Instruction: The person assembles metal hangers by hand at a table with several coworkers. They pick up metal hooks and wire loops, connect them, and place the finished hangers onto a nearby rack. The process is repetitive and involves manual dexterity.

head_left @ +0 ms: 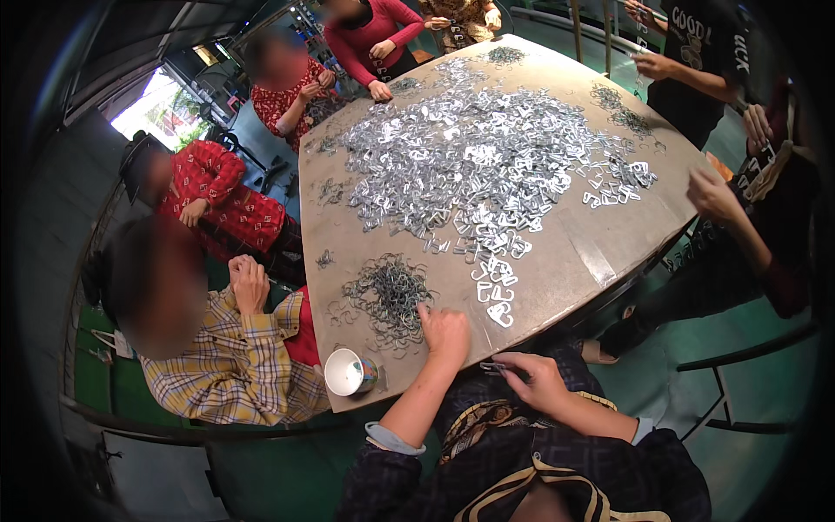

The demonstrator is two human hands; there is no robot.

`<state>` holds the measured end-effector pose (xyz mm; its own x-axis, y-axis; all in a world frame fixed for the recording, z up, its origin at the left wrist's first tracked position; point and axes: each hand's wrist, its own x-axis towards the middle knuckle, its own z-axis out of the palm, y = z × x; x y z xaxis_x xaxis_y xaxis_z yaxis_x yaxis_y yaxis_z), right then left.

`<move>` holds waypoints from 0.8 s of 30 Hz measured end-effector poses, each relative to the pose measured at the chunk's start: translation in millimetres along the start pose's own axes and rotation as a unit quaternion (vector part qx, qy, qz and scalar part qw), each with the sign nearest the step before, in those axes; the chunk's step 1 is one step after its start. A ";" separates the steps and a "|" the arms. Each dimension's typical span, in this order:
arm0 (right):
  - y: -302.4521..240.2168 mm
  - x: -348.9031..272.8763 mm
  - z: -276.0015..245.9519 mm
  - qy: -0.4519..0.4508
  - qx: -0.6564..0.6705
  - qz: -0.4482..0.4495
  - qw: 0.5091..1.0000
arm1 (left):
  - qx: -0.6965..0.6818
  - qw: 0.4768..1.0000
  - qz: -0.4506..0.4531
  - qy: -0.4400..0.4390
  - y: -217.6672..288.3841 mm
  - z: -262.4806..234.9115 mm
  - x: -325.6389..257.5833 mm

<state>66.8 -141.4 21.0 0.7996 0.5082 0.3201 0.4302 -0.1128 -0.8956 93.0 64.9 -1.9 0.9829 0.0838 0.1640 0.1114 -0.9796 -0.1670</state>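
My left hand (445, 335) reaches over the near edge of the table, its index finger stretched to the right side of a pile of small dark bent-wire pieces (391, 296). Its other fingers look curled, and I see nothing held in it. Close to the table's front edge, my right hand (537, 383) pinches a small metal piece, seemingly a hook (492, 368), between thumb and fingers. Between my hands and the big heap, several loose silvery flat metal hooks (494, 291) trail toward me. The large heap of silvery metal hooks (461, 161) covers the table's middle.
A white paper cup (344, 372) stands at the near left corner of the brown-covered table (565, 287). A person in a plaid shirt (235, 365) sits close on my left; other people work around the table. More dark wire pieces (626, 113) lie along the edges.
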 end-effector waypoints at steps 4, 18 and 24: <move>-1.6 -1.2 -1.3 0.003 -0.002 0.007 1.000 | 0.013 1.000 0.018 -0.011 0.3 4.5 7.9; 4.8 -1.0 -1.0 0.013 0.022 0.068 0.997 | -0.561 0.809 -0.170 -0.036 -36.6 1.2 -18.1; 2.5 -0.1 -3.2 0.023 0.030 0.071 0.997 | -0.681 0.729 0.008 -0.064 -9.5 -44.5 -49.7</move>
<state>69.1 -144.4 19.8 0.8691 0.4515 0.2020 0.2878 -0.1293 -0.9489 36.5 61.9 34.8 0.9978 0.0005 0.0661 -0.0640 -0.2459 0.9672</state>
